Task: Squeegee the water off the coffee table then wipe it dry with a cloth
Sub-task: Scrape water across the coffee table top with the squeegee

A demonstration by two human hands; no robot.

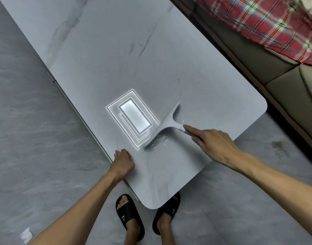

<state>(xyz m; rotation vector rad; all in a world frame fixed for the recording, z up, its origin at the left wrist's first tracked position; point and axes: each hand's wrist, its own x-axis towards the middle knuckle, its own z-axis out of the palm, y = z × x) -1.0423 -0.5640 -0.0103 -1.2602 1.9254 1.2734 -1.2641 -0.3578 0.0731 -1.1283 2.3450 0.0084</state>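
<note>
The right grip (211,144) curls round the squeegee (166,127) handle, 1 finger straight along it — the blade sits on the bench (98,50) just ahead of that grip, with water (158,140) streaks beside it. The left grip (122,160) is a closed fist on the bench's edge.

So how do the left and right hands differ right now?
The left hand rests curled at the edge of the coffee table with no tool; the right hand holds the squeegee by its handle. The left hand's fingers are tucked; the right hand's forefinger lies straight along the handle. Whether the left hand grips the edge is unclear. Both are bare.
</note>
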